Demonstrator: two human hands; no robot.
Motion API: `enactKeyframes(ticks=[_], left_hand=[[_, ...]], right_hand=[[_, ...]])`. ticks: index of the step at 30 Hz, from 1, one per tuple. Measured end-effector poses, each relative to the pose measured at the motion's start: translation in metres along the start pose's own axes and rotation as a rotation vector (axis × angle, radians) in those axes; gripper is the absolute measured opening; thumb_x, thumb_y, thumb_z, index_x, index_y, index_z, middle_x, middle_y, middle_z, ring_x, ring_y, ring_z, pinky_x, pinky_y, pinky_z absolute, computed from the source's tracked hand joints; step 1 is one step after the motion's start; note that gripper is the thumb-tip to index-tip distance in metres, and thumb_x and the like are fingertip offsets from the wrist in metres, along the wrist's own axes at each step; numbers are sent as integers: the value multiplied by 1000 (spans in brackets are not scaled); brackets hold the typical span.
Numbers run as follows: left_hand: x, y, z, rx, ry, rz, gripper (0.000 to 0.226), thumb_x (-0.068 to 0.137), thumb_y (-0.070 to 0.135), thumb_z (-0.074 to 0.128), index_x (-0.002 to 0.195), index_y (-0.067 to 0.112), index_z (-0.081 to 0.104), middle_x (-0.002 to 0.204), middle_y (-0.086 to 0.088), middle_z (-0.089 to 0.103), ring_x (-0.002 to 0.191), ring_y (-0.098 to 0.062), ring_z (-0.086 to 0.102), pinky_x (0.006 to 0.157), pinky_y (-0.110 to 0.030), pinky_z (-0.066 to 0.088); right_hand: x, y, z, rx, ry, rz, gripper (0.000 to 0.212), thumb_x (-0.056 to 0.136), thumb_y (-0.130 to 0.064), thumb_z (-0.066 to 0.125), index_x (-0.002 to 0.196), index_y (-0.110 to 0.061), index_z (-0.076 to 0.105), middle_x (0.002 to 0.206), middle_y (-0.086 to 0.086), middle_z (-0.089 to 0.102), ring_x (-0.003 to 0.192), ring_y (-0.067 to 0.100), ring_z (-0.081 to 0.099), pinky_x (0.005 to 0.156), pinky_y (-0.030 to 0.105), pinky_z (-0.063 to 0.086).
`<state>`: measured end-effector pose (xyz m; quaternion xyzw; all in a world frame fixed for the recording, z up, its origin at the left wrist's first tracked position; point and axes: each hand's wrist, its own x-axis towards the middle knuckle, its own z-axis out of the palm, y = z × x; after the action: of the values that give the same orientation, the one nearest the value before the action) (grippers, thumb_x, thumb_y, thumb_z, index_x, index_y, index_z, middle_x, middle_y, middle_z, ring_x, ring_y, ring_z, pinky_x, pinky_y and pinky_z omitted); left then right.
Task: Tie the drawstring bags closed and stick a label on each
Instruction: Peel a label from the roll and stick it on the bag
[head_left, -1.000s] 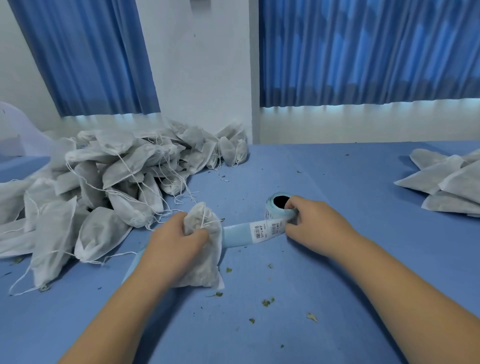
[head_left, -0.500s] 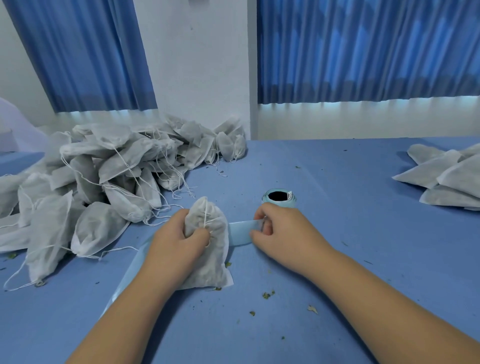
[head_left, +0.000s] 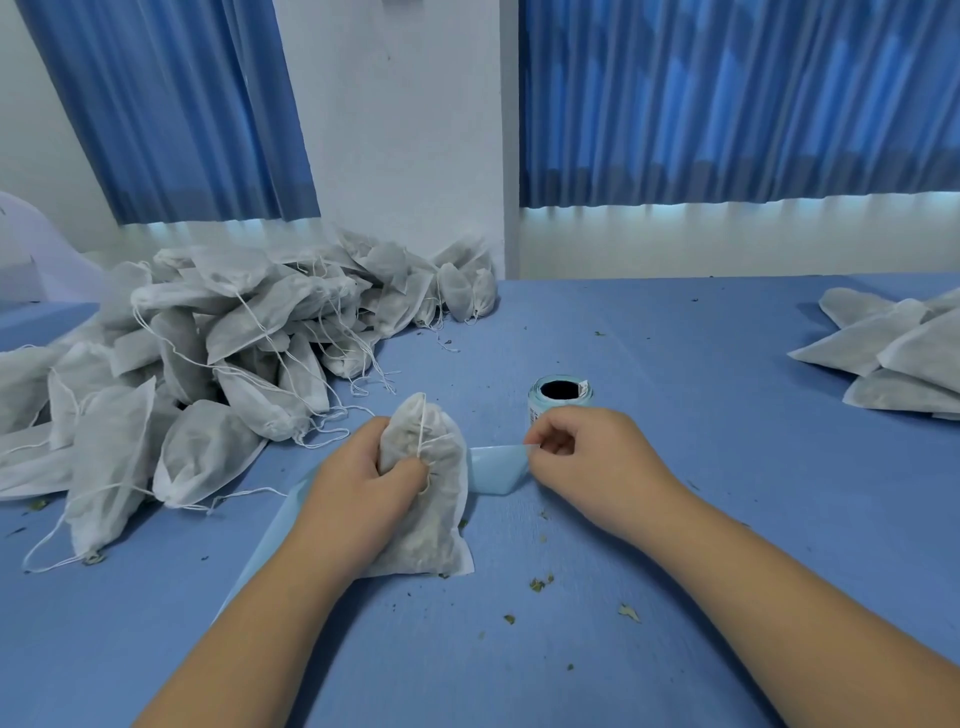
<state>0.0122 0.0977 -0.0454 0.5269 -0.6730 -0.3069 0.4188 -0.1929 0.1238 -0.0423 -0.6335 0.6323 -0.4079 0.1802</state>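
- L hand (head_left: 363, 483) grips bag (head_left: 431, 519) round its cinched neck, centre of table (head_left: 675, 597); the bag looks soft, light & loose-filled, so best held at the neck.
- R hand (head_left: 587, 462) pinches the edge of backing strip (head_left: 496, 467), near side of label roll (head_left: 560, 397); strip is thin & prob. curls; can't tell if a label has lifted.
- Bag pile (head_left: 208, 353) far left, second stack (head_left: 893, 353) far right; open room near-right.

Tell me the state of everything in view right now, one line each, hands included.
Held bag: neck bunched, bottom resting on the table.
Left hand: grips the held bag's neck.
Backing strip: lies flat, passing under the held bag.
Right hand: pinches the backing strip's edge.
Label roll: upright, partly unrolled.
Left pile of bags: heaped, strings trailing.
Right pile of bags: stacked flat.
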Motion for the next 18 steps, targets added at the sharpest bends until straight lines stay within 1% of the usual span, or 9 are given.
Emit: enactKeyframes(ticks=[2, 5, 8, 10, 12, 13, 14, 16, 18], left_hand=[[1, -1, -1, 2, 9, -13, 6, 84, 10, 56, 81, 15, 58, 61, 15, 53, 52, 1, 45, 58, -28, 36], [2, -2, -1, -6, 32, -51, 9, 84, 11, 55, 77, 16, 56, 59, 14, 51, 55, -4, 45, 57, -29, 34], [3, -2, -1, -7, 49, -85, 11, 85, 12, 54, 75, 16, 54, 61, 11, 51, 59, -11, 46, 57, -30, 34], [3, -1, 0, -5, 51, -95, 10, 86, 13, 54, 76, 16, 55, 64, 8, 52, 61, -12, 47, 57, -29, 35], [3, -1, 0, -9, 55, -103, 10, 86, 13, 54, 76, 15, 54, 65, 7, 53, 61, -12, 47, 57, -29, 35], [2, -1, 0, -13, 56, -107, 11, 86, 13, 54, 75, 16, 54, 65, 7, 53, 61, -12, 47, 57, -29, 35], [2, -1, 0, -17, 56, -111, 12, 86, 13, 54, 75, 16, 54, 64, 8, 52, 60, -12, 47, 56, -29, 35], [2, 0, 0, -18, 54, -113, 12, 87, 13, 54, 75, 17, 54, 65, 7, 52, 61, -12, 47, 57, -30, 34], [2, 0, 0, -15, 54, -114, 11, 87, 14, 53, 76, 16, 55, 68, 6, 54, 63, -13, 48, 57, -30, 35]], right_hand=[[-1, -1, 0, 24, 9, 14, 28, 79, -5, 59, 72, -32, 61, 64, -13, 60, 60, 4, 55, 61, 19, 47], [-1, -1, -2, 49, 36, 35, 30, 80, -4, 57, 80, -34, 54, 69, -12, 64, 67, 5, 60, 56, 12, 43], [-1, -2, -3, 43, 60, 85, 28, 79, -5, 59, 80, -32, 49, 72, -10, 65, 70, 6, 60, 56, 14, 41], [0, -4, -4, 45, 57, 128, 25, 78, -5, 60, 78, -29, 51, 75, -5, 67, 73, 12, 63, 61, 18, 47], [0, -6, -6, 68, 31, 187, 19, 77, -6, 60, 79, -24, 55, 82, 2, 69, 78, 20, 66, 71, 30, 53], [-1, -6, -7, 84, 13, 210, 17, 77, -7, 61, 80, -23, 57, 84, 4, 69, 78, 21, 66, 71, 32, 53], [-1, -7, -8, 95, -5, 225, 15, 78, -8, 61, 81, -23, 58, 84, 3, 69, 76, 20, 64, 67, 30, 51], [-1, -6, -10, 99, -37, 233, 14, 79, -11, 61, 84, -24, 59, 81, 0, 65, 70, 14, 58, 58, 24, 42], [-1, -6, -11, 107, -63, 236, 15, 80, -12, 61, 89, -24, 61, 76, -5, 62, 64, 9, 53, 54, 20, 38]])
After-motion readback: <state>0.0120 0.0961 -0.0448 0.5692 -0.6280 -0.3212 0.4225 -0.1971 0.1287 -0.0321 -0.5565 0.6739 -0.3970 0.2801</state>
